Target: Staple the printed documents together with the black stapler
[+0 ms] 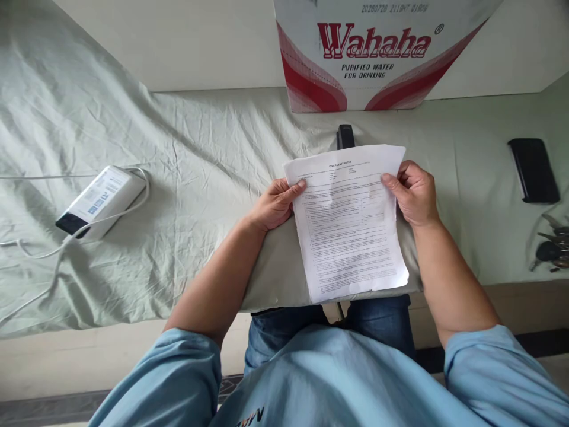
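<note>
Both of my hands hold a printed paper sheet [349, 231], possibly a thin stack, headed "Overleaf Notes". My left hand [279, 201] pinches its upper left edge, thumb on top and fingers hidden beneath. At the upper right edge my right hand [414, 191] grips the same way, thumb over the print. The paper is tilted slightly, and its lower edge curls near the table's front edge. Just behind its top edge a black object [345, 136] stands partly covered by the paper; its kind I cannot make out.
A green cloth [178, 237] covers the table. On the left lies a white power bank-like box [102, 198] with a white cable [53, 279]. A Wahaha water carton [355, 89] stands at the back. To the right are a black phone [533, 170] and a bunch of keys [553, 246].
</note>
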### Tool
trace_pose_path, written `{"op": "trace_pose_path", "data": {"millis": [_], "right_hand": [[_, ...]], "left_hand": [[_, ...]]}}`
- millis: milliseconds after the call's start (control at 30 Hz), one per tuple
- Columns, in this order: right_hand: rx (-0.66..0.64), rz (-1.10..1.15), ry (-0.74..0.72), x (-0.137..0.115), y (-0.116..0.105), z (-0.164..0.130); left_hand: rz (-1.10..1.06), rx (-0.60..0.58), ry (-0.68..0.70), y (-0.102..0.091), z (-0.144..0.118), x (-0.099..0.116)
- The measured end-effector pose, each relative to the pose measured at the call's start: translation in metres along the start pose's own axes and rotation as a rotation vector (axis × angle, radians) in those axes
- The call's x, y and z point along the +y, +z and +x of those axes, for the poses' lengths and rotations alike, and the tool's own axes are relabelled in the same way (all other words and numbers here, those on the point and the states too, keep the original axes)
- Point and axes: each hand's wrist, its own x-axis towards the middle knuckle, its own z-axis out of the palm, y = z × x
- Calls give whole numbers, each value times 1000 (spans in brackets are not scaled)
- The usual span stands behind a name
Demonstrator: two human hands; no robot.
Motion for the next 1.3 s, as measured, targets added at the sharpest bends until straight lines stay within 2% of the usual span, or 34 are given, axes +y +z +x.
{"op": "trace_pose_path", "data": {"millis": [133,367,433,600,700,833,1000,1167,1300], "right_hand": [[100,9,-56,2,1,6],[-148,183,143,-10,0,1],[-168,176,160,-13,2,-2],[-44,147,124,-9,5,-3],[-19,148,87,-6,7,-2],[-96,182,114,-7,6,-2],[-258,191,256,-16,-6,-4],[-340,156,432,-28,-21,-34],[-266,147,557,-35,-25,-82]], "left_hand": [[-4,-2,14,0,1,0],[-22,23,35,0,2,1],[-39,33,35,0,1,2],[-70,8,47,2,-2,4],[-28,-36,24,2,-1,2],[-21,-55,-2,1,1,0],[-98,21,54,1,2,-2],[-134,54,117,3,4,-4],[-141,45,120,5,5,-3]]}}
